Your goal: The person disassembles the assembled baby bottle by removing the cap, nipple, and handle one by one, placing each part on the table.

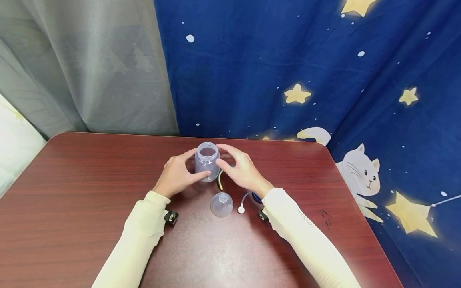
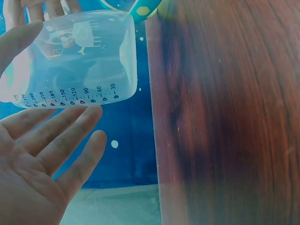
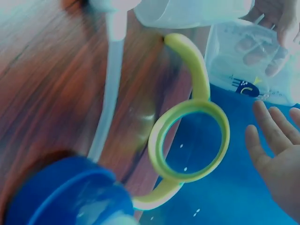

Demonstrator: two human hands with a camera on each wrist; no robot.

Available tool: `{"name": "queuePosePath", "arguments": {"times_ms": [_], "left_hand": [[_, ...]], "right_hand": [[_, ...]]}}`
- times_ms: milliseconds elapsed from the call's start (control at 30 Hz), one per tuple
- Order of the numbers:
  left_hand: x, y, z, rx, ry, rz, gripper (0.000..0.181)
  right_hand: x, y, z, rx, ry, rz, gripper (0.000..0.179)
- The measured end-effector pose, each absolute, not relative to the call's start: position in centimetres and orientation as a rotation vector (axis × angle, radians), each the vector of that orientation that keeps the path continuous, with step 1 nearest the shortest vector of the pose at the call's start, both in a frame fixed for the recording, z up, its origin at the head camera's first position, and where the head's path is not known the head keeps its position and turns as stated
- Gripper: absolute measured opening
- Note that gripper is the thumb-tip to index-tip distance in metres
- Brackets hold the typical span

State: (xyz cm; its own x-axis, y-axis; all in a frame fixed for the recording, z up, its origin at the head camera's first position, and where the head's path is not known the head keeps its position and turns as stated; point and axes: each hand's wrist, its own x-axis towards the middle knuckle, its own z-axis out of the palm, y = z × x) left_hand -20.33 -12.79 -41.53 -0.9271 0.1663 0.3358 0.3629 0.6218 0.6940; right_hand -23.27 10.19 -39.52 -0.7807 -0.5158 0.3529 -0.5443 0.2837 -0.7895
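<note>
A clear baby bottle (image 1: 207, 166) with no lid stands upright between my two hands. Printed measuring marks run along the bottle (image 2: 79, 61) in the left wrist view, and its base shows apart from the table edge there. My left hand (image 1: 177, 175) holds it from the left, thumb across the front and fingers along the side. From the right, my right hand (image 1: 242, 168) holds it near the neck, thumb at the front and fingers by the rim. A yellow-green handle ring (image 3: 157, 145) with two curved grips lies beside it, mostly hidden by my right hand in the head view.
A clear domed cap (image 1: 221, 205) sits on the table in front of the bottle. Right of it lies a straw with a white weighted end (image 1: 241, 209), running to a blue collar (image 3: 70, 192). The table's back edge (image 1: 126, 135) meets blue and grey curtains.
</note>
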Motion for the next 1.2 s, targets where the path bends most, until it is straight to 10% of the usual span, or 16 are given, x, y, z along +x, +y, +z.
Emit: {"name": "queuePosePath", "arguments": {"times_ms": [1200], "left_hand": [[-20.9, -15.4, -43.0, -0.474, -2.696, -1.492, 0.081]], "right_hand": [[-22.9, 8.3, -40.6, 0.952, -2.696, 1.284, 0.048]]}}
